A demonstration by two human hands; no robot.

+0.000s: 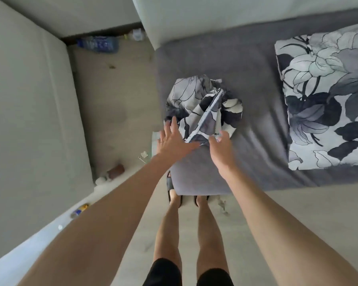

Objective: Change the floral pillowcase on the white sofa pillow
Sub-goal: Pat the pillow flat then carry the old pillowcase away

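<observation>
Head view, the only one I have.

Item: loose floral pillowcase (203, 108). Crumpled in a heap on the grey sofa seat (256, 79), near its front left corner. No pillow filling shows inside it; it looks like an empty cover.

Item: floral-covered pillow (327, 100). Lies flat on the same seat, well apart from the heap, to my right. It is fully dressed in a matching print. I cannot tell whether this is the fresh cover already on or the old one waiting to come off.

Item: bare white pillow. None in view.

Item: left hand (172, 141). Fingers spread and straight, fingertips touching or just over the near left edge of the crumpled pillowcase. It grips nothing.

Item: right hand (220, 147). Fingers loosely extended, just beside the near edge of the heap, by the pale hem band. Some blur here; it appears to hold nothing.

Hands stand apart, one on each side of the heap's near edge.

Progress, as I judge it: one cover is off or not yet on, one pillow is dressed. What is left depends on which cover the heap is; the frame does not settle that.

Other: legs and dark slippers (174, 193) at the sofa's front; scattered litter (116, 171) on the floor to the left.
</observation>
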